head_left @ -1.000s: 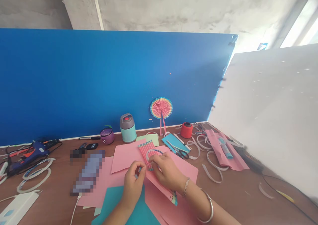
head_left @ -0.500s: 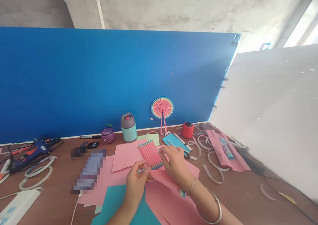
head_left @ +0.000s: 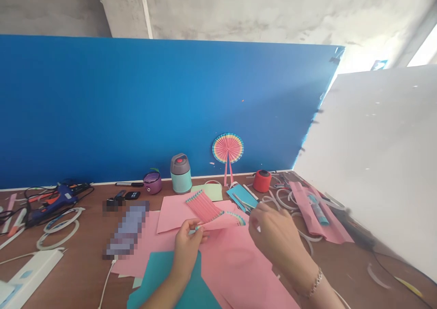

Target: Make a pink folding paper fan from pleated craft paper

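My left hand pinches the near end of a pink pleated paper strip with blue-striped edges. From there the strip runs back and also bends right over the pink sheets. My right hand is raised to the right of the strip, its fingers curled together around a small white thing that is too small to name. Scissors lie on a blue card beyond it. A teal sheet lies under my left forearm.
A round pleated fan stands against the blue board. Along the back are a teal flask, a purple cup and a red container. White strips curl at right; a glue gun and power strip are at left.
My right hand has moved right, away from my left hand and the pleated strip. More of the strip's right part shows. The view has shifted slightly.
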A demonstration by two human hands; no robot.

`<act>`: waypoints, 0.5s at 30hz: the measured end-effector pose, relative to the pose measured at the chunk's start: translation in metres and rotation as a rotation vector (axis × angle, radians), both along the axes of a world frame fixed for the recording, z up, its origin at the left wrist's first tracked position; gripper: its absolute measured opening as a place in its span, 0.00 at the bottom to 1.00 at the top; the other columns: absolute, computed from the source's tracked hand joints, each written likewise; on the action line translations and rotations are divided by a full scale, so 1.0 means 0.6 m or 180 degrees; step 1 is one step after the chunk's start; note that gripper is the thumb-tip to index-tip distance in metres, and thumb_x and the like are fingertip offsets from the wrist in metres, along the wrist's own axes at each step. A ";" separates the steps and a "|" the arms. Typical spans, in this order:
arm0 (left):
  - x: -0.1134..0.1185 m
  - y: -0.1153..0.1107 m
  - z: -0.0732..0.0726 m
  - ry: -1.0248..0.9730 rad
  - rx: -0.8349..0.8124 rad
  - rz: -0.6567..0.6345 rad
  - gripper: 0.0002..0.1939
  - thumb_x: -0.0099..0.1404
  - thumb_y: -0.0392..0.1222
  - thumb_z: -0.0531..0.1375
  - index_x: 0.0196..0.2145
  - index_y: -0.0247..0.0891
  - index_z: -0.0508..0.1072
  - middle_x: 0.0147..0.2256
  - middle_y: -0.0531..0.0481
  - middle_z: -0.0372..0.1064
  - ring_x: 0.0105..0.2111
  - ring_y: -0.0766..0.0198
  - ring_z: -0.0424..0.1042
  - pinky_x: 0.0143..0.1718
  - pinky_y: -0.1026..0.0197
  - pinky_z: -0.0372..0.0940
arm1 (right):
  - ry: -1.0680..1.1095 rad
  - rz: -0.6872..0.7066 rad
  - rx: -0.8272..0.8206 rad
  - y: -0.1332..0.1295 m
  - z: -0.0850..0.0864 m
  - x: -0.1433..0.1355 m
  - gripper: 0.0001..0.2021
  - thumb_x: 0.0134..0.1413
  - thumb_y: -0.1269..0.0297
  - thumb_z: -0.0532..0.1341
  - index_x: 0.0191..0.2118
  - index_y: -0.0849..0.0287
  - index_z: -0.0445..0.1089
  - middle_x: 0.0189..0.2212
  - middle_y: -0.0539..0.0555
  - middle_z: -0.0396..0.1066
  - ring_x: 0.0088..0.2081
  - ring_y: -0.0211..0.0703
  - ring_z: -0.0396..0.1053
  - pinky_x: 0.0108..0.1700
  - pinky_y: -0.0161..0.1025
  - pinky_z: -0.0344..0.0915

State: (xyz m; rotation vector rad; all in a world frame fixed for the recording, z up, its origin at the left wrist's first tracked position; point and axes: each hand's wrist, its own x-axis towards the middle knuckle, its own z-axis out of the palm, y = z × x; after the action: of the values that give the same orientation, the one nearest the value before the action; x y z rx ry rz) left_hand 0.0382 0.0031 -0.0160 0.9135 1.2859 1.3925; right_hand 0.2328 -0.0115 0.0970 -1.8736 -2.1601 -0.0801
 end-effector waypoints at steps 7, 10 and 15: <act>0.010 -0.003 -0.003 0.0074 0.0176 -0.0331 0.14 0.50 0.47 0.66 0.29 0.37 0.68 0.27 0.52 0.69 0.28 0.60 0.73 0.31 0.61 0.66 | 0.1252 0.1162 -0.1212 0.002 -0.039 -0.057 0.08 0.48 0.72 0.54 0.26 0.58 0.69 0.30 0.52 0.73 0.30 0.38 0.67 0.29 0.32 0.54; 0.010 -0.005 0.004 0.0048 0.0151 -0.0459 0.14 0.49 0.46 0.66 0.29 0.36 0.70 0.28 0.51 0.70 0.29 0.61 0.72 0.32 0.63 0.64 | 0.1560 0.1094 -0.1319 0.024 -0.054 -0.065 0.07 0.47 0.73 0.54 0.25 0.58 0.67 0.33 0.51 0.74 0.34 0.38 0.69 0.31 0.31 0.56; 0.009 -0.008 0.021 -0.0217 0.0052 -0.0600 0.12 0.48 0.42 0.65 0.31 0.36 0.72 0.31 0.50 0.71 0.33 0.60 0.72 0.38 0.61 0.64 | 0.1637 0.0887 -0.1368 0.042 -0.056 -0.060 0.05 0.50 0.69 0.55 0.27 0.58 0.68 0.32 0.52 0.74 0.33 0.39 0.68 0.31 0.32 0.56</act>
State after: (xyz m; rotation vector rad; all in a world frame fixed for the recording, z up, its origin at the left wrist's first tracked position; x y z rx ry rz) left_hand 0.0435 -0.0018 -0.0033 0.9644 1.1089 1.2770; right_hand 0.1969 0.0139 0.0635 -1.5228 -2.1342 0.8826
